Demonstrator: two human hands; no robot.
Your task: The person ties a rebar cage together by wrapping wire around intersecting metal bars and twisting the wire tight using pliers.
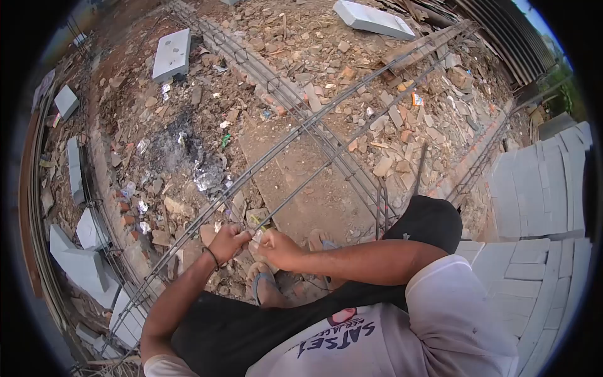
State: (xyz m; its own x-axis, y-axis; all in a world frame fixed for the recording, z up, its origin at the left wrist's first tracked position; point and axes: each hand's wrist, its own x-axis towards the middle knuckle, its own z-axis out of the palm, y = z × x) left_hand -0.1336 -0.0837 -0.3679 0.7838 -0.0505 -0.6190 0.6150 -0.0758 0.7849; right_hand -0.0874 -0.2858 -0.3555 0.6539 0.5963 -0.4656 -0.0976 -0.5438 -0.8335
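Long thin steel bars [270,152] run diagonally from lower left to upper right, above the rubble. My left hand [227,244], with a dark band on its wrist, is closed beside the bars, its fingers pressed together. Close to its right, my right hand [277,249] is closed too, near the lower end of a single bar [295,193]. What the fingers of either hand hold is too small to make out. Below the hands are my feet in sandals [266,288].
A steel rebar cage [251,66] crosses under the bars. White blocks [172,55] lie on the rubble, with more at the left. Stacked grey blocks [534,188] stand at the right. A dark cap [433,223] shows by my right arm. Ash [179,147] lies left of centre.
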